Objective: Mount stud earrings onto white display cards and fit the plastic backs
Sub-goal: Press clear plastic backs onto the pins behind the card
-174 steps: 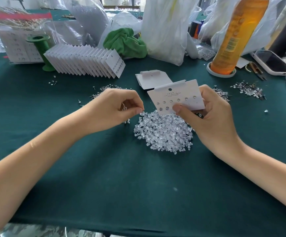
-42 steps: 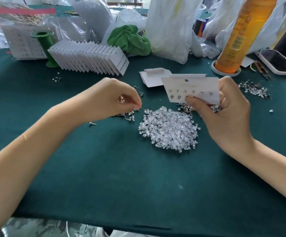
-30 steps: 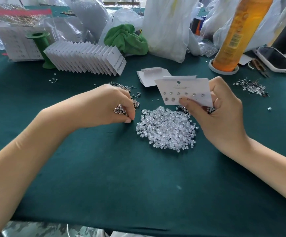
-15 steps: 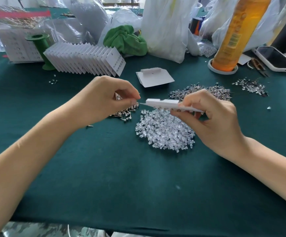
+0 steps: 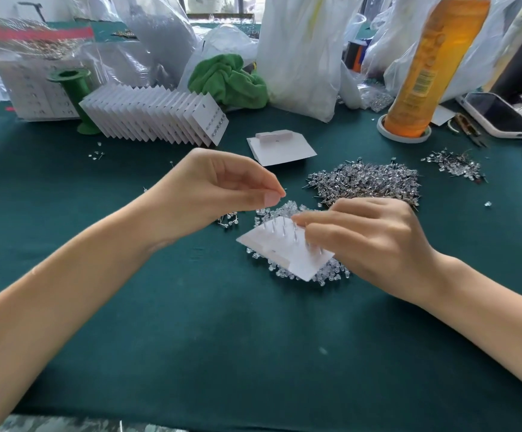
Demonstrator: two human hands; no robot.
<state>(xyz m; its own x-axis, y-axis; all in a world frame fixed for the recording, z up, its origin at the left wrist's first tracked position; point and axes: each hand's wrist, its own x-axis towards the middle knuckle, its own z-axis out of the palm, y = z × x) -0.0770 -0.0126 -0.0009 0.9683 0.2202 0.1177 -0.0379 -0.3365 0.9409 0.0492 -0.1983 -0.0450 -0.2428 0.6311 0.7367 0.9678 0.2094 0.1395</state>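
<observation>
A white display card [image 5: 287, 255] is held face down over the heap of clear plastic backs [image 5: 331, 274] by the right hand [image 5: 368, 241], its fingers curled on the far edge, thin metal posts standing up from it. The left hand [image 5: 219, 194] is raised just above, thumb and forefinger pinched together; whether anything is held there cannot be told. A pile of stud earrings [image 5: 368, 182] lies behind on the green cloth [image 5: 222, 338].

Matt dark green cloth covers the table [image 5: 191, 353]. The display card [image 5: 287, 251] is matt white paper, pierced by shiny metal posts [image 5: 273, 227]; the backs [image 5: 331, 274] are clear glossy plastic.
</observation>
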